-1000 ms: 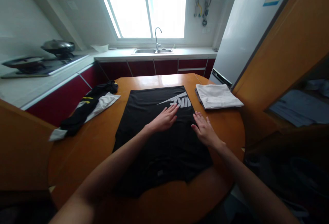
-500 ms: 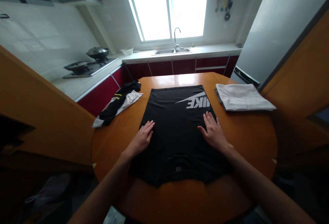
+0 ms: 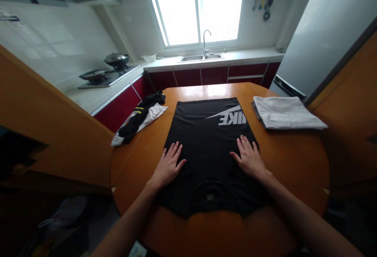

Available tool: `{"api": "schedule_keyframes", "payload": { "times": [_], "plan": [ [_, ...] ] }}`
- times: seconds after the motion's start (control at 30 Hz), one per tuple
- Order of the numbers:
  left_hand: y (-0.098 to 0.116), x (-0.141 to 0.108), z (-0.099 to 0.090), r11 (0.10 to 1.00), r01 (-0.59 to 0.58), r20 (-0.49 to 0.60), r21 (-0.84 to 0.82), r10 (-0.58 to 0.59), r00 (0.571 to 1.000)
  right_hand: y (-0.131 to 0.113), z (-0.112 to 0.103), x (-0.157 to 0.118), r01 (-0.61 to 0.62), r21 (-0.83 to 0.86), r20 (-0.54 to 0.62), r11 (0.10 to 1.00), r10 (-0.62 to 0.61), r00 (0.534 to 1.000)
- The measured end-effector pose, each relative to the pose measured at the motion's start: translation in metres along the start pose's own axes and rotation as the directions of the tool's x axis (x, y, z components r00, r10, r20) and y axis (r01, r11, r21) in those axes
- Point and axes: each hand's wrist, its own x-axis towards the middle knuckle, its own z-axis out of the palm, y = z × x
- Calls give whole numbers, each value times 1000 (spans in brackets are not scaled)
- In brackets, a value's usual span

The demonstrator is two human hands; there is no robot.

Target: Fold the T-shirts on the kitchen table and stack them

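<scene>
A black T-shirt with a white logo lies spread on the wooden table, its collar toward me and the lettering upside down. My left hand rests flat on the shirt's left side, fingers spread. On the right side of the shirt, my right hand lies palm down with the fingers stretched out and the thumb pointing inward. Neither hand grips anything. The sleeves are partly hidden under my hands and forearms.
Crumpled black and white clothing lies at the table's left edge. Folded white fabric lies on the right. Beyond the table are a counter with a sink, a stove with pans, and a fridge at the right.
My left hand has turned from its side to lie flat with fingers spread. My right hand has slid slightly toward me along the shirt. The whole view has shifted a little.
</scene>
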Motion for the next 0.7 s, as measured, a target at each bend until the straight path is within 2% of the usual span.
{"api": "schedule_keyframes", "payload": {
  "times": [0.2, 0.4, 0.57, 0.7],
  "plan": [
    [-1, 0, -5, 999, -38, 23, -3, 38, 999, -1, -6, -1, 0, 39, -18, 999, 1, 1000],
    [7, 1, -13, 998, -62, -36, -23, 61, 997, -8, -18, -9, -27, 45, -157, 999, 34, 987],
    [7, -2, -3, 998, -53, 13, -17, 53, 999, -11, -5, -13, -29, 6, -50, 1000, 29, 998],
    [11, -4, -3, 999, -43, 38, -11, 43, 998, -10, 5, -13, -30, -20, -35, 999, 29, 999]
  ]
}}
